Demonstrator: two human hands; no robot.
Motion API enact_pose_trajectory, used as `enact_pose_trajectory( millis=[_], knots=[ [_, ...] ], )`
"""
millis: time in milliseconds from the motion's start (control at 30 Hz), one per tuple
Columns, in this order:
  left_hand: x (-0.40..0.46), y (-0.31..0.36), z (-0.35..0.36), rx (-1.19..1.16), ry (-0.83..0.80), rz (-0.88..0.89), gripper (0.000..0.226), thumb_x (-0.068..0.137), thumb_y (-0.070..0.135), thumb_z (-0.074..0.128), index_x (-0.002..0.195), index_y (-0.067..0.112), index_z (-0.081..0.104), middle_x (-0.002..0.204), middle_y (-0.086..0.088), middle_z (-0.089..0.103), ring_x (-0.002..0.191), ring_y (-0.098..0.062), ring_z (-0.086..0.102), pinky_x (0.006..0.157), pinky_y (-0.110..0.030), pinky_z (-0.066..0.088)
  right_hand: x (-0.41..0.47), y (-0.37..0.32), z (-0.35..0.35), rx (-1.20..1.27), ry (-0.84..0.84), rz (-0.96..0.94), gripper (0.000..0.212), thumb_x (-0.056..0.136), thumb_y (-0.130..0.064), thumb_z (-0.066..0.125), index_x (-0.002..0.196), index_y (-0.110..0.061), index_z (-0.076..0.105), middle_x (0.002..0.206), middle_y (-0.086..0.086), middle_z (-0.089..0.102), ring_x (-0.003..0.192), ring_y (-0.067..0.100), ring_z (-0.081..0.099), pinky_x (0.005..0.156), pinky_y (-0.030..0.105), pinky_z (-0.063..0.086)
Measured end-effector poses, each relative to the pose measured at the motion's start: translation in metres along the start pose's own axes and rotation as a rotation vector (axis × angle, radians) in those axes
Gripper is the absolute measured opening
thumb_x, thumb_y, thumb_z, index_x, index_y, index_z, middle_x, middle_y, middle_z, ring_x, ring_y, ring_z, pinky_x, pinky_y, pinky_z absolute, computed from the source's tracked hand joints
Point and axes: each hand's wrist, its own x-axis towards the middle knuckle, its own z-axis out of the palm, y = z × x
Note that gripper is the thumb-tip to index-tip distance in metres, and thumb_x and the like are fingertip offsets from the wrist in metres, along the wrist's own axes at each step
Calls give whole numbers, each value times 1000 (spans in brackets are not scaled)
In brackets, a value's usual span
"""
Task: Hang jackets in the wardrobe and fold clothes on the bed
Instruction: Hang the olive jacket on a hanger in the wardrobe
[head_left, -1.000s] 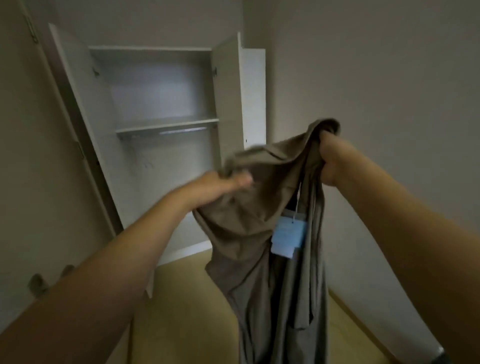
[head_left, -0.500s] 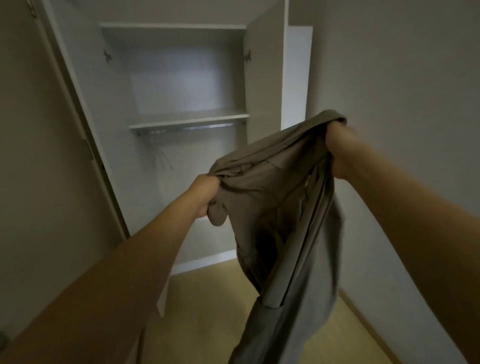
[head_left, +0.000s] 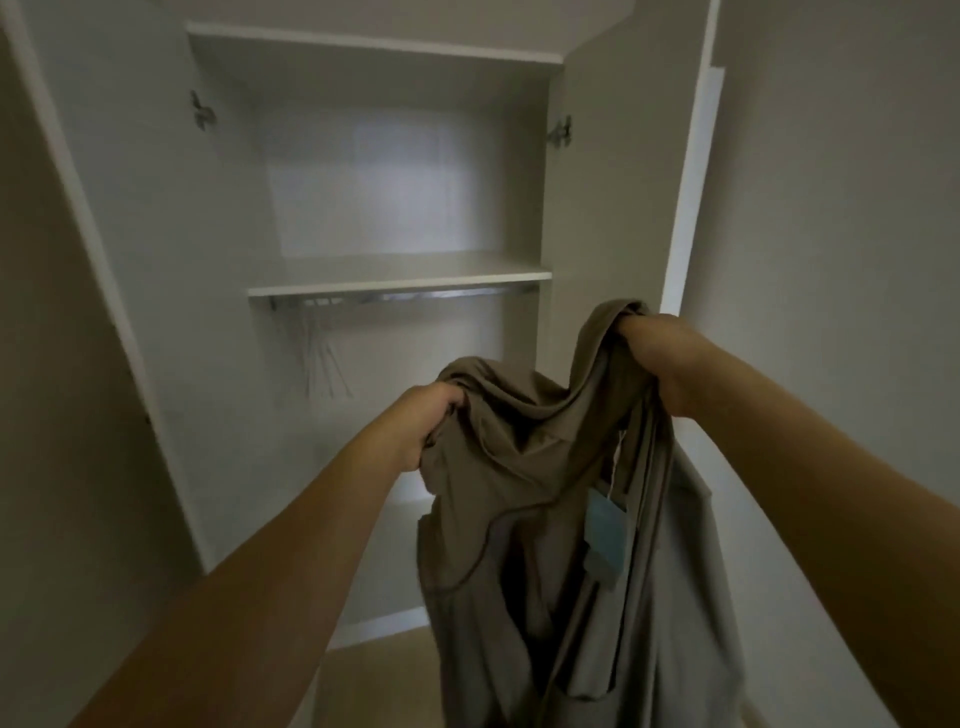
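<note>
Wardrobe opening (head_left: 395, 208): both doors swung wide, open ahead.
Rail (head_left: 405, 297): bare along its right, white hangers (head_left: 324, 364) bunched at left end.
Jacket (head_left: 545, 519): draped between hands, screening lower right.

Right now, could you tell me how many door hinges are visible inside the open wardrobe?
2: one hinge on the wardrobe's upper left inside wall, another hinge on its upper right. Lower ones may be hidden behind the arms and jacket.
</note>
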Motion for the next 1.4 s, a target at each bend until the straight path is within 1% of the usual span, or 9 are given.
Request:
enact_pose_trajectory(
  millis=[133, 300, 467, 633, 800, 1033, 1167, 1267, 1400],
  knots=[
    [95, -8, -58, -16, 46, -89, 41, 71, 16, 54, 105, -3, 65, 87, -20, 67, 70, -31, 64, 64, -36, 56, 81, -20, 43, -81, -4, 0, 33, 91, -38, 61, 110, -12, 57, 106, 12, 60, 98, 31, 58, 93, 45, 50],
    [207, -30, -93, 180, 168, -180, 42, 75, 17, 63, 111, -5, 64, 99, -22, 70, 87, -36, 68, 80, -47, 58, 181, -17, 96, -105, -78, 88, 26, 86, -35, 68, 92, -12, 58, 99, 13, 61, 91, 32, 60, 84, 44, 54],
    [303, -43, -107, 497, 33, -263, 39, 80, 23, 64, 115, 4, 63, 110, -12, 65, 97, -27, 63, 73, -29, 52, 278, -6, 165, -61, -240, 198, 35, 87, -39, 66, 100, -7, 62, 97, 15, 65, 88, 31, 63, 72, 38, 54],
    [381, -27, -155, 557, 206, -249, 11, 91, 18, 61, 85, 9, 57, 80, -4, 53, 65, -14, 49, 52, -18, 37, 356, -20, 234, -122, -440, 169, 52, 91, -61, 46, 92, -10, 55, 88, 9, 60, 79, 23, 59, 59, 29, 49],
    [439, -11, -221, 390, 437, -259, 8, 94, 14, 57, 92, 7, 56, 87, -10, 53, 67, -20, 49, 65, -29, 39, 418, -29, 294, -177, -606, 126, 69, 95, -62, 32, 133, -7, 48, 91, 4, 55, 76, 16, 54, 62, 25, 43],
    [556, 11, -290, 334, 590, -216, 17, 94, 12, 58, 80, 7, 50, 75, -6, 47, 63, -17, 44, 66, -30, 40, 489, -34, 361, -489, -776, 141, 13, 84, -4, 49, 71, -6, 50, 78, 9, 49, 67, 22, 47, 52, 22, 34],
    [618, 18, -311, 304, 582, -291, 64, 96, 17, 57, 148, -1, 23, 137, -19, 45, 112, -30, 54, 90, -26, 40, 527, -21, 397, -908, -752, -56, 37, 97, -6, 43, 62, -18, 35, 67, 0, 38, 56, 8, 36, 42, 14, 30],
    [663, 9, -329, 322, 575, -367, 80, 98, 27, 55, 152, 1, 2, 158, -18, 18, 143, -31, 26, 116, -33, 24, 544, -7, 422, -1187, -654, -250, 35, 96, -6, 44, 64, -17, 34, 69, -1, 35, 59, 7, 36, 50, 15, 28],
    [695, -2, -343, 191, 603, -287, 53, 98, 23, 48, 144, 0, 35, 145, -21, 43, 131, -36, 45, 104, -42, 41, 558, 5, 443, -1330, -459, -458, 12, 95, -5, 46, 88, -7, 56, 94, 7, 46, 95, 22, 53, 71, 24, 34]
  ],
)
